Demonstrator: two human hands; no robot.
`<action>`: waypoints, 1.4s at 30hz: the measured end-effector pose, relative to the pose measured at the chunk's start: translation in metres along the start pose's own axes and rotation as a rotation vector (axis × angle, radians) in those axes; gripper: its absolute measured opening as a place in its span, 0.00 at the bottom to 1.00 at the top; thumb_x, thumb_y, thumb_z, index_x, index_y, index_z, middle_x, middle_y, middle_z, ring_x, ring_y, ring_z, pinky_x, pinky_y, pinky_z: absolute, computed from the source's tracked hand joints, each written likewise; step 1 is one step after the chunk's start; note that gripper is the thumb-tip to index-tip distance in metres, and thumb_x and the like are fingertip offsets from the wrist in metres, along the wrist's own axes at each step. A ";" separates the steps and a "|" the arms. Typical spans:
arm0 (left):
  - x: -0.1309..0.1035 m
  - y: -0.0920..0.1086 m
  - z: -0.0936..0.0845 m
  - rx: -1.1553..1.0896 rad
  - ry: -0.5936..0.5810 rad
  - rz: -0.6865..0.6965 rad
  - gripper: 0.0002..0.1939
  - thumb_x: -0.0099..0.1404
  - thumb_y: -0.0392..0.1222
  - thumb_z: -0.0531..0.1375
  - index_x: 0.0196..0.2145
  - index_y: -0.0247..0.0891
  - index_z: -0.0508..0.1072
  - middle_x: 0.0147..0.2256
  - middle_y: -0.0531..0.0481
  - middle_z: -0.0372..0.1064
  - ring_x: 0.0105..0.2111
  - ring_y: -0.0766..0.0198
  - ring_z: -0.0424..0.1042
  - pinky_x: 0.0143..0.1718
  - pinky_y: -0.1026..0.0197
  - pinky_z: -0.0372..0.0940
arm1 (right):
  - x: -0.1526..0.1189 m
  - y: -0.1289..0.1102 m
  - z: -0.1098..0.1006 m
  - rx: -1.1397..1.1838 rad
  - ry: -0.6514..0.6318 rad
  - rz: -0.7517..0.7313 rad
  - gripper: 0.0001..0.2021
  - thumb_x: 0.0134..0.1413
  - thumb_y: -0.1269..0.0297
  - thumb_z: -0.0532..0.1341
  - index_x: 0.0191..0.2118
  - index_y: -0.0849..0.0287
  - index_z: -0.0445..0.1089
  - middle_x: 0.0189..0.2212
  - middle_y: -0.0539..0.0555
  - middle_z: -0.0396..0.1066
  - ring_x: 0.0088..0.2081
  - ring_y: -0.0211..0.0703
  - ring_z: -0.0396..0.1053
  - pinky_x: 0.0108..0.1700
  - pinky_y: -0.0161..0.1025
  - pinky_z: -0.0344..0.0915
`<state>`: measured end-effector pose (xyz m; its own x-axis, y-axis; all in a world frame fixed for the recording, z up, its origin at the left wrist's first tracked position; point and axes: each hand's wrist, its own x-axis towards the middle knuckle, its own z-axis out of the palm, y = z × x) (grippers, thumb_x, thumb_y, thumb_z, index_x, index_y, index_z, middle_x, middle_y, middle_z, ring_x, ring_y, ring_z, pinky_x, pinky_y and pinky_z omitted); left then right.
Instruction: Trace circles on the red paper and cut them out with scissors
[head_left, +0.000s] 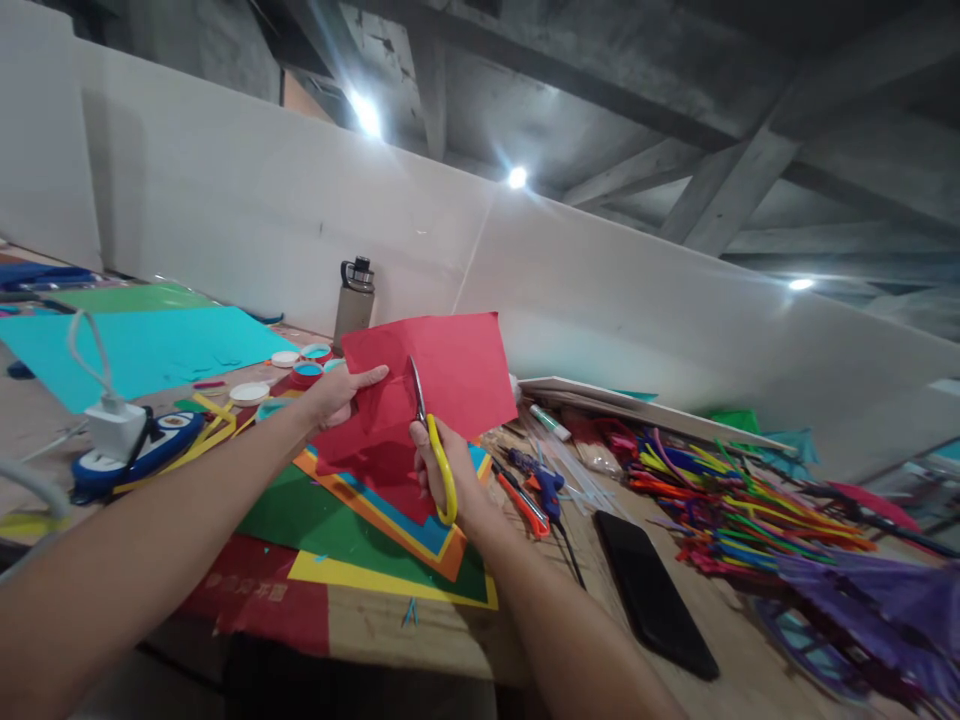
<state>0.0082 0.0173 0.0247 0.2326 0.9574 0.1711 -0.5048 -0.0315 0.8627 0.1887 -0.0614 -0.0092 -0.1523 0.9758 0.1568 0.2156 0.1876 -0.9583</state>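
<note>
My left hand (341, 392) pinches the left side of a red sheet of paper (461, 365), its thumb lying on top. Yellow-handled scissors (441, 470) are gripped in my right hand (442, 460), blades pointing away from me and lying against the red sheet. I cannot tell how far the blades are apart. The sheet is held up, tilted, above a stack of coloured paper. In that stack I see green paper (281, 515), yellow paper (390, 580) and orange and blue edges. Part of the scissors' handle is hidden by my right fingers.
To the right lie a blue glue gun (551, 490), an orange cutter (529, 508), a black phone (656, 595) and many colourful pipe cleaners (735, 490). Left are small paint pots (306, 374), a blue power strip (169, 440) and a cyan sheet (150, 345). A bottle (354, 305) stands behind.
</note>
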 end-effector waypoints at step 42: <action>0.001 0.006 -0.002 0.028 0.016 0.003 0.15 0.50 0.34 0.71 0.37 0.31 0.77 0.33 0.42 0.79 0.31 0.58 0.78 0.38 0.57 0.75 | 0.006 0.004 -0.009 0.030 -0.055 -0.007 0.25 0.53 0.36 0.53 0.33 0.56 0.57 0.18 0.41 0.58 0.14 0.30 0.57 0.14 0.28 0.58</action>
<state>0.0033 0.0192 0.0292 0.2180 0.9618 0.1658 -0.4814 -0.0419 0.8755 0.1969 -0.0540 -0.0100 -0.2063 0.9667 0.1511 0.1853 0.1902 -0.9641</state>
